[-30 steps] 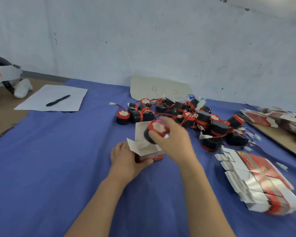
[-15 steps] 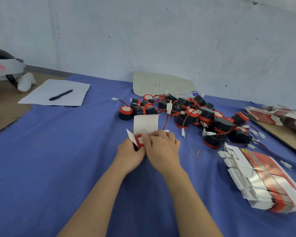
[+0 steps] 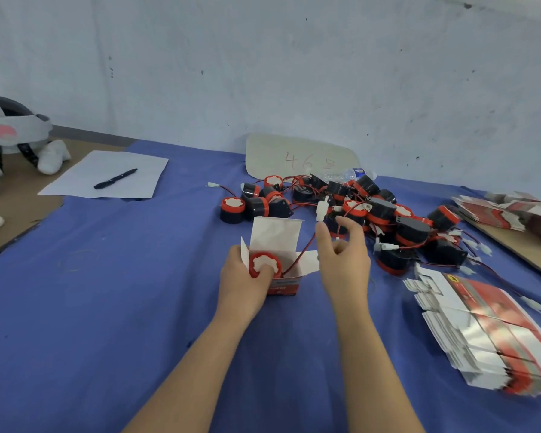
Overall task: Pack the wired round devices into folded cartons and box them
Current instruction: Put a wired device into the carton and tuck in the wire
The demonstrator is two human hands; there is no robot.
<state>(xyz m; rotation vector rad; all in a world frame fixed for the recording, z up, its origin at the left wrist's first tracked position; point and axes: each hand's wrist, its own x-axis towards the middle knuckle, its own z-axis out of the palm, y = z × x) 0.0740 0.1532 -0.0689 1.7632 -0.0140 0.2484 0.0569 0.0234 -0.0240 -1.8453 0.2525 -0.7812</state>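
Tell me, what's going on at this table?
A person is packing round wired devices into small cartons. The left hand grips an open carton on the blue cloth, thumb on a red-topped device seated inside, its wire trailing out towards the raised right hand; whether that hand holds the wire is unclear. More devices lie piled behind, flat cartons stacked at right.

I see a blue surface (image 3: 107, 292), black-and-red devices (image 3: 384, 214) with white faces, red-and-white cartons (image 3: 487, 326), and a black pen (image 3: 115, 179) on white paper (image 3: 75, 179).
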